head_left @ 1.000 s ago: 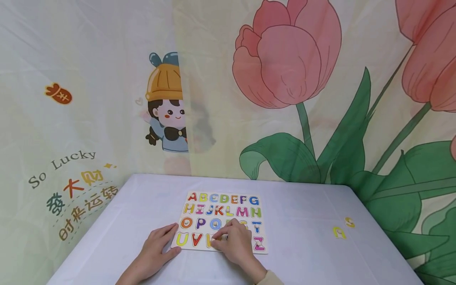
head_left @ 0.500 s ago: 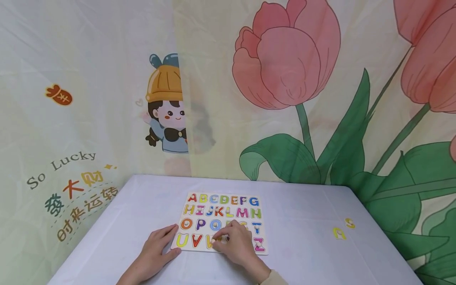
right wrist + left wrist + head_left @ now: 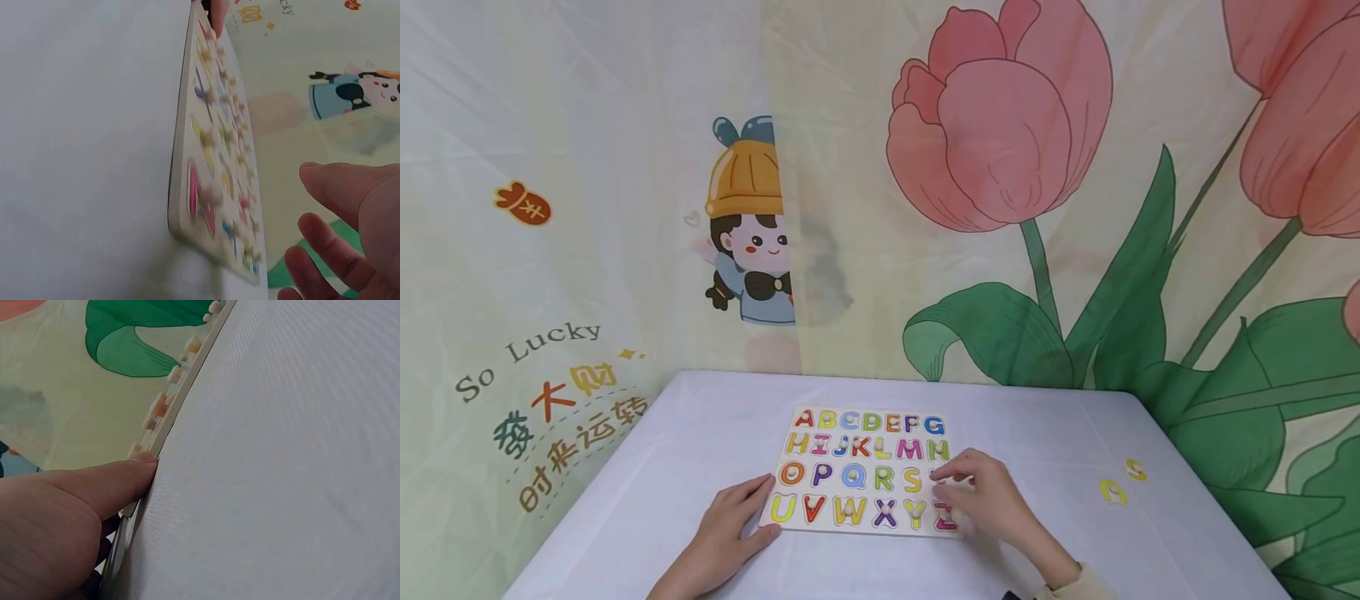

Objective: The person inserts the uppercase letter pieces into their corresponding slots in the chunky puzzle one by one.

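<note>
A white alphabet peg puzzle board [image 3: 904, 527] lies on the table, with colored letter pieces from A to Z in its slots. My left hand [image 3: 718, 529] rests at its left edge, fingers along the side; the thumb [image 3: 128, 478] touches the front edge near the corner. My right hand [image 3: 988, 496] hovers over the board's right edge, partly hiding the T and the pink Z [image 3: 946, 520]. Its fingers are apart and loosely bent, with nothing between them, as the right wrist view shows. The yellow W [image 3: 849, 511] sits in the bottom row beside the purple X [image 3: 885, 512].
Two yellow pieces lie on the table at the right: an S-like one [image 3: 1137, 469] and an arch-like one [image 3: 1114, 492]. The white-covered table [image 3: 1037, 425] meets a printed curtain [image 3: 850, 208] with tulips and a cartoon figure behind it.
My right hand has let go of the W, which now lies in its slot, and has moved right across the board, uncovering R, S, X and Y. The left hand has stayed put.
</note>
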Demonstrator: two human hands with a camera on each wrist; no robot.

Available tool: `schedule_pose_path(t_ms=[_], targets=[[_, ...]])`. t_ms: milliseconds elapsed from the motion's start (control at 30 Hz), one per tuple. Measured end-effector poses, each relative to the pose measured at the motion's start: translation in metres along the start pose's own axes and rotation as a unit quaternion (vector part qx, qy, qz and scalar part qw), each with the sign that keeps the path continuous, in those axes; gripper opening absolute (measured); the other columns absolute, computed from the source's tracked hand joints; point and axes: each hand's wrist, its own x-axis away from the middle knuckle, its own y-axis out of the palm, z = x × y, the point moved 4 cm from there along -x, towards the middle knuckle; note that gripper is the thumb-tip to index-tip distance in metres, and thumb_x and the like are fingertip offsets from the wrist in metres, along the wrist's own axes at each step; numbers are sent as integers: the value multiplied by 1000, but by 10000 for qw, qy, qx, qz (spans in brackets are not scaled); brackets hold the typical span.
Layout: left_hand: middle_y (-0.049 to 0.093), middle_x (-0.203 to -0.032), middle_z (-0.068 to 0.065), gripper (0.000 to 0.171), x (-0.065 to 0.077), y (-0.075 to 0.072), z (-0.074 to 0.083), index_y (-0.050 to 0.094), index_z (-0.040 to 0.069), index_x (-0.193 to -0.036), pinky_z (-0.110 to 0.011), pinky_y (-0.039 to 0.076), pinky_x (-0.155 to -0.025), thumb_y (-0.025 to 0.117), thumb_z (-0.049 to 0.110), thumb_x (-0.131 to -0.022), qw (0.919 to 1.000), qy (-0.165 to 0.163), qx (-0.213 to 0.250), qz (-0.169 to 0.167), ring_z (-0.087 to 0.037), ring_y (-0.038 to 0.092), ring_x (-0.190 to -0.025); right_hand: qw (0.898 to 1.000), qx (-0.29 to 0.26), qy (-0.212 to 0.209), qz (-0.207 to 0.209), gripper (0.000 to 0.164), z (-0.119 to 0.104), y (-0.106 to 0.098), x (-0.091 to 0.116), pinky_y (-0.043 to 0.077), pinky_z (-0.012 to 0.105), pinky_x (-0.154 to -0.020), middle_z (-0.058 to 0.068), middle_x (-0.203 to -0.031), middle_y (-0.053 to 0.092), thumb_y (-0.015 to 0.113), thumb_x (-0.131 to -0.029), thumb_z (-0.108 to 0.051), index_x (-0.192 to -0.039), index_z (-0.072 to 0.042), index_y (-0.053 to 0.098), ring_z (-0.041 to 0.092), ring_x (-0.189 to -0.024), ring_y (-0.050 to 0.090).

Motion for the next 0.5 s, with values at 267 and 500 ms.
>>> schedule_pose_path(t_ms=[267,500], targets=[[45,-165,-2,78,1,0,1,49,10,-160,-61,34,-120,77,44,-96,10000,52,17,16,-33,36,-150,9957,805,294,348,14,71,-87,19,55,32,-80,-8,-97,69,88,-88,-18,-100,-23,85,15,-95,64],[45,-165,-3,76,1,0,2,49,10,-160,-61,34,-121,78,42,-96,10000,26,33,52,-32,36,-150,9916,1204,-375,301,13,133,-153,38,57,24,-71,-7,-100,68,86,-90,-15,-102,-20,84,4,-88,61]])
